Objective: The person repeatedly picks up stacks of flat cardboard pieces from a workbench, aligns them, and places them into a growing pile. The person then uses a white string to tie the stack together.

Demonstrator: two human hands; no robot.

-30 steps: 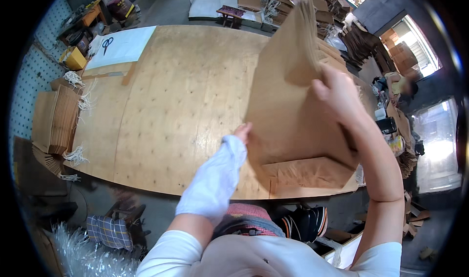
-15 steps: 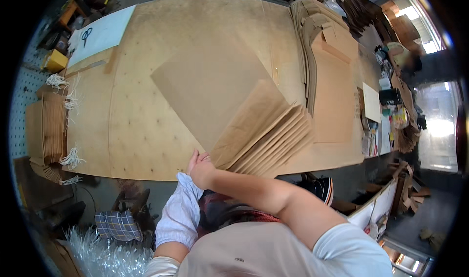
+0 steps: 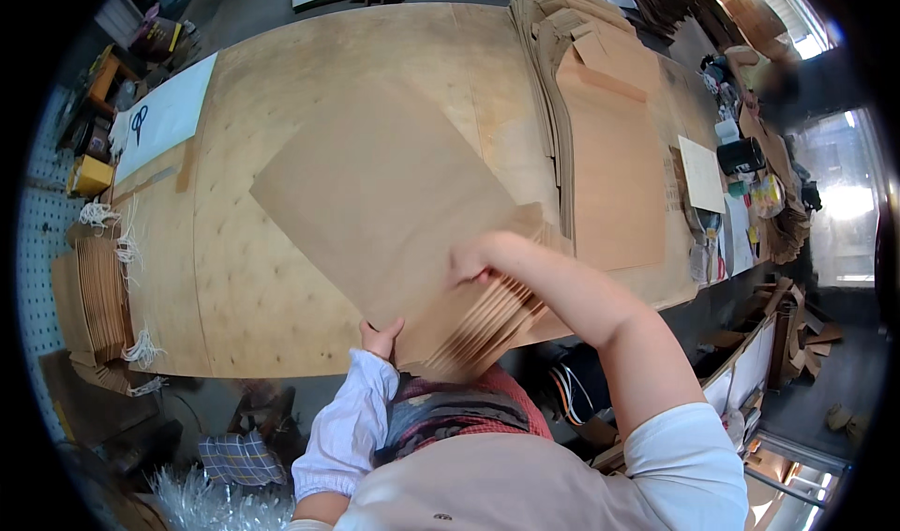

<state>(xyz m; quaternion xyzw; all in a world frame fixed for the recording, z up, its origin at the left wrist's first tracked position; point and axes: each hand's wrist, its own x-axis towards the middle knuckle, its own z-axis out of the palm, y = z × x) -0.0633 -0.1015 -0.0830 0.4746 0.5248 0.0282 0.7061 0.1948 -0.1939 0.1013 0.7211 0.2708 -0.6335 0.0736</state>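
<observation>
A stack of brown paper bags [image 3: 375, 175] lies slantwise across the table, its many folded ends [image 3: 487, 320] fanned out toward my body. My left hand [image 3: 380, 339] is at the stack's near left corner, gripping the paper's edge, with the thumb raised and the other fingers partly hidden. Over the folded ends, my right hand [image 3: 475, 257] is bent down against the top bag. Its fingers look curled in, though motion blurs them, and whatever may be inside them is hidden.
More brown paper bags [image 3: 614, 165] are piled right of the stack. Scissors [image 3: 139, 125] rest on a white sheet [image 3: 169, 119] at the far left. Bundled bags with white cords [image 3: 141, 345] stand along the left edge. A checked stool cushion [image 3: 241, 458] is below the table.
My right hand has moved from beside the left hand, up and right onto the folded ends. The left hand stays at the near corner. The view has shifted slightly.
</observation>
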